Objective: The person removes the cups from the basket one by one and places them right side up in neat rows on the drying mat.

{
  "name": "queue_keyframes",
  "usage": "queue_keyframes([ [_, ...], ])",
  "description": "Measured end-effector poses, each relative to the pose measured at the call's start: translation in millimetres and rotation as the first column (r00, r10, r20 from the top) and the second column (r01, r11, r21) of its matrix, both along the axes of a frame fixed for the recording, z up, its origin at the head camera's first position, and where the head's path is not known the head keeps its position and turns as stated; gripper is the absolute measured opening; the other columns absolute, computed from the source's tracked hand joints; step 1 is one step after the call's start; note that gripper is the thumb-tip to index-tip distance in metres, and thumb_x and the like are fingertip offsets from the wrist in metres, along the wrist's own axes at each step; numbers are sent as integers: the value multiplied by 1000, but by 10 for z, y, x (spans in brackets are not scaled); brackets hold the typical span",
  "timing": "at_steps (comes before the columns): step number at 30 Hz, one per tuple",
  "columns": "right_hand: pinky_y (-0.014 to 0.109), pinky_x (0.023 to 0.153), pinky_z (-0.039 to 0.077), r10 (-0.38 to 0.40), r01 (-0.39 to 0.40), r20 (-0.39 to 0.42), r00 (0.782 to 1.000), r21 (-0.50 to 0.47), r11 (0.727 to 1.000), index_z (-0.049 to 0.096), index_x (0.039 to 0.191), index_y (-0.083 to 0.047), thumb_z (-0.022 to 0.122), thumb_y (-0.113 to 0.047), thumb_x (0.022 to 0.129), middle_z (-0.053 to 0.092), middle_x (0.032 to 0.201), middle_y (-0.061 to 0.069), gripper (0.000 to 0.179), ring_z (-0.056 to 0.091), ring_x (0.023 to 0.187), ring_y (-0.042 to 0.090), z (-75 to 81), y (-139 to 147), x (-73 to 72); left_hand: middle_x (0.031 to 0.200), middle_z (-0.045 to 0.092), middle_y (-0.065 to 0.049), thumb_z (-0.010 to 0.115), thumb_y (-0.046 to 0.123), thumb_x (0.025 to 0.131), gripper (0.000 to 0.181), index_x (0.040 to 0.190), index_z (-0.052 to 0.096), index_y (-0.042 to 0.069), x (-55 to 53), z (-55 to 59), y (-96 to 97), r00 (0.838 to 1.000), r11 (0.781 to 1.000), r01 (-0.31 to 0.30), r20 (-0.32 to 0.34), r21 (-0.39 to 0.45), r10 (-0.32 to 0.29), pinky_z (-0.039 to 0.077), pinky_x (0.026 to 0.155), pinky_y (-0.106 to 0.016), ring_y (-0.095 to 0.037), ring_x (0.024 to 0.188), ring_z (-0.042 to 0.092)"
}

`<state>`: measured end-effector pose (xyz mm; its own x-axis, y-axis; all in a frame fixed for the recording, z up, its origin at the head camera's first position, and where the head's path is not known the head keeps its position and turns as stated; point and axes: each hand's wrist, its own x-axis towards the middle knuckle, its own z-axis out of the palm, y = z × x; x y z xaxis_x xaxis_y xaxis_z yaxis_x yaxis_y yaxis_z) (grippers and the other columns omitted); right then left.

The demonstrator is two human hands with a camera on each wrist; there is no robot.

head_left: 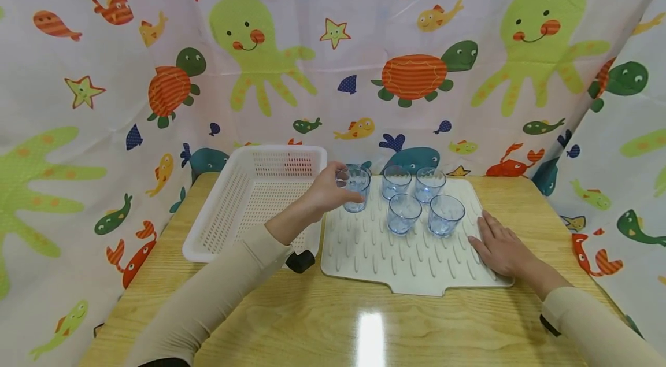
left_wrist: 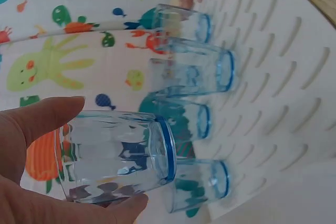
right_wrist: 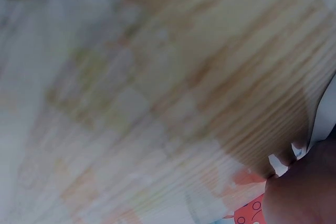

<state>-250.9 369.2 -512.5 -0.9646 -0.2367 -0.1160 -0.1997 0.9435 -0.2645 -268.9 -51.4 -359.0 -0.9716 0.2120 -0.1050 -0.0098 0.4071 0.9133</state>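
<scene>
My left hand (head_left: 329,189) grips a clear bluish drinking glass (head_left: 359,196) by its sides, over the back left corner of the white ridged drying mat (head_left: 364,251). In the left wrist view the thumb and fingers span that glass (left_wrist: 115,156), its thick blue base pointing toward the mat. Several like glasses stand on the mat to its right, among them a front glass (head_left: 404,215) and a front right glass (head_left: 446,217). My right hand (head_left: 502,245) rests with extended fingers on the mat's right edge.
A white perforated plastic basket (head_left: 208,222) stands left of the mat, under my left forearm. Both lie on a wooden table (head_left: 291,321). A curtain (head_left: 333,66) printed with sea animals closes off the back and sides.
</scene>
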Motion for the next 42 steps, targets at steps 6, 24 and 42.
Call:
queue_keyframes([
  [6,75,115,7,1,-1,-9,1000,5,1000,11,156,16,36,-52,108,2,162,38,87,8,148,58,9,0,-24,148,47,-21,85,10,82,85,149,34,1,-113,-163,119,1000,994,-3,-22,-111,1,48,107,-50,-37,134,49],
  [24,75,115,7,7,-7,-17,1000,0,1000,11,155,16,35,-52,108,2,162,39,86,8,148,58,16,-17,-27,166,10,-29,83,18,86,114,160,-1,-6,-145,-498,321,997,957,20,78,-288,2,31,121,-47,-40,153,20],
  [42,74,116,7,-1,1,-15,1000,10,1000,12,155,16,36,-53,108,3,163,38,87,9,148,57,-48,22,-9,164,19,-22,88,25,80,118,164,6,9,-51,-486,310,996,907,50,-49,-418,-78,40,115,-49,-40,146,35],
])
